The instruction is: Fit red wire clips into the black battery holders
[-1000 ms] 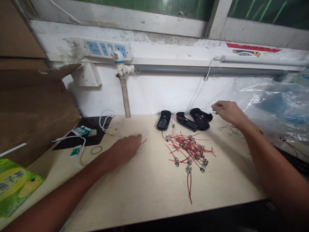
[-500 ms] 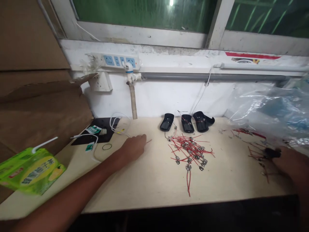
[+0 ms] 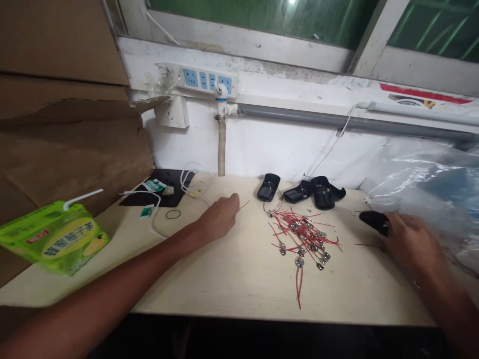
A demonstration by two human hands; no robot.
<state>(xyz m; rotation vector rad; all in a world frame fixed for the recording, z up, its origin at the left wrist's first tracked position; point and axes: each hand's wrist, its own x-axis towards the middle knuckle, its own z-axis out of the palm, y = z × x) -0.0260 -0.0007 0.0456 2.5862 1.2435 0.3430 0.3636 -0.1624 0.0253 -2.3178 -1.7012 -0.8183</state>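
My left hand [image 3: 223,215] is closed in a pinch over the table, with a short red wire [image 3: 244,204] sticking out past its fingertips. What else it may hold is hidden. At the right, my right hand [image 3: 409,244] grips a black plastic shell [image 3: 373,220], whose pointed end faces left. Between the hands lies a loose pile of red wires with small metal contacts [image 3: 299,232]. Behind the pile stand a black casing [image 3: 269,187] and, further right, a black casing [image 3: 323,192] touching a tilted one [image 3: 297,192].
A green drink carton [image 3: 56,237] with a straw stands at the left, beside brown cardboard [image 3: 71,134]. White cable [image 3: 157,202], a black sheet [image 3: 130,199] and a thin ring [image 3: 173,214] lie nearby. Clear plastic [image 3: 422,164] covers the right back. A power strip [image 3: 205,80] hangs on the wall.
My right hand has lifted a black shell and brought it left. The middle black casing has tipped over toward its neighbour. My left hand still pinches the wire. The view has shifted slightly.
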